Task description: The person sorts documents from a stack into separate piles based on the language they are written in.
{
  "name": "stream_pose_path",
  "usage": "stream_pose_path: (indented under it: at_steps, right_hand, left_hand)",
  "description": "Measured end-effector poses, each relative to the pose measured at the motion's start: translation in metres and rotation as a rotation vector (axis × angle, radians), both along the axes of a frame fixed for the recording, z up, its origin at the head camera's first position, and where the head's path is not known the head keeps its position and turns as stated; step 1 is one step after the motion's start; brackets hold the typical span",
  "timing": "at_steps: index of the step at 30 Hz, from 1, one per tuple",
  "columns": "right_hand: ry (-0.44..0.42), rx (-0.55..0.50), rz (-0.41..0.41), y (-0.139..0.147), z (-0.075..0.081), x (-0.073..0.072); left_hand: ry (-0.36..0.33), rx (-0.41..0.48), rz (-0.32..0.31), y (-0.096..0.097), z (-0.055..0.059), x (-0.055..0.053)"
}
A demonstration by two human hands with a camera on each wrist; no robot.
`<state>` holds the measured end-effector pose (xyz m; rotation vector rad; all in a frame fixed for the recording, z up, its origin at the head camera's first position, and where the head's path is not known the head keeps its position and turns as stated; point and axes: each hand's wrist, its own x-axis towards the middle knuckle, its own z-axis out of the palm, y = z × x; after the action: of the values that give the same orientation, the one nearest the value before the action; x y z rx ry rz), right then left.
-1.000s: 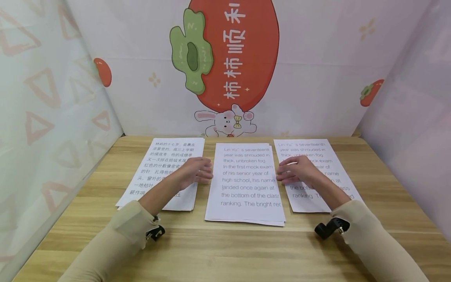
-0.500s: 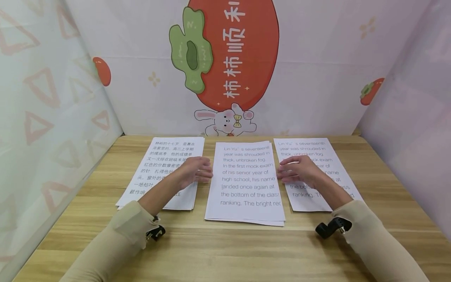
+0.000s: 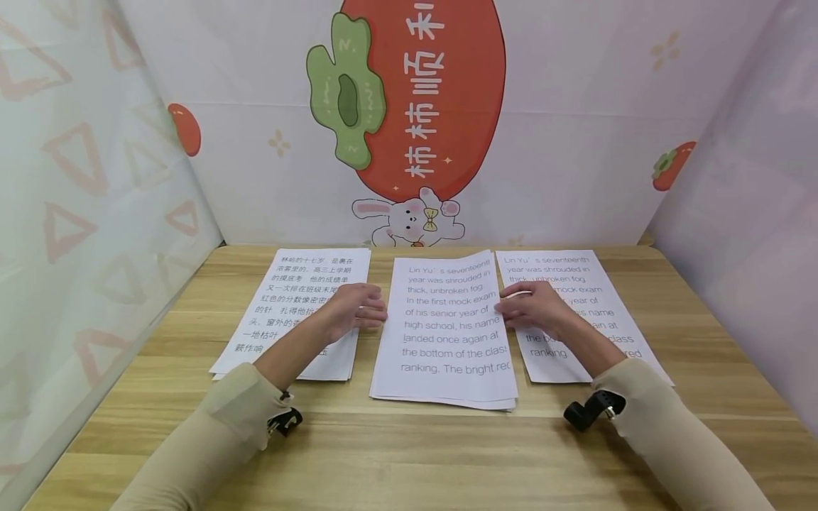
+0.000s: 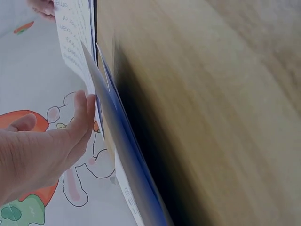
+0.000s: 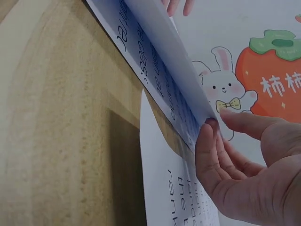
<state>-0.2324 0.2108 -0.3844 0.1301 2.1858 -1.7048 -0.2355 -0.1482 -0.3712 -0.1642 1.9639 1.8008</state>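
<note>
Three stacks of printed paper lie side by side on the table. In the head view, the middle stack's top sheet of paper (image 3: pixel 447 319) has English text, and its right edge is raised. My right hand (image 3: pixel 537 309) pinches that edge between thumb and fingers; the right wrist view shows the lifted sheet (image 5: pixel 181 61) above another printed sheet (image 5: pixel 127 42). My left hand (image 3: pixel 354 309), fingers loosely extended, is beside the middle stack's left edge, over the left stack (image 3: pixel 307 277). Whether its fingertips touch paper I cannot tell.
The right stack (image 3: pixel 597 312), in English, lies partly under my right hand. Behind the wooden table (image 3: pixel 409 454) stands a white backdrop (image 3: pixel 575 128) with a persimmon and rabbit print. Pale side walls (image 3: pixel 83 213) flank the table.
My right hand has moved slightly left and taken hold of the middle stack's top sheet, whose right edge has risen. The left hand has hardly moved.
</note>
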Motion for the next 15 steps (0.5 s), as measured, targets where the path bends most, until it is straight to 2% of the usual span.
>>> stream_pose_path:
  at_steps: [5,9,15]
  right_hand:
    - [0.024,0.087,-0.031,-0.0063,-0.0016,-0.0023]
    - [0.008,0.154,-0.052,-0.0076,-0.0021,-0.0030]
    - [0.026,0.202,-0.044,-0.0066,-0.0025,-0.0015]
  left_hand:
    - [-0.004,-0.008,0.004,0.0022,-0.0008,-0.0004]
    - [-0.008,-0.011,0.002,0.0021,-0.0015,-0.0005]
    - [-0.005,-0.020,0.019,0.0009,-0.0023,-0.0018]
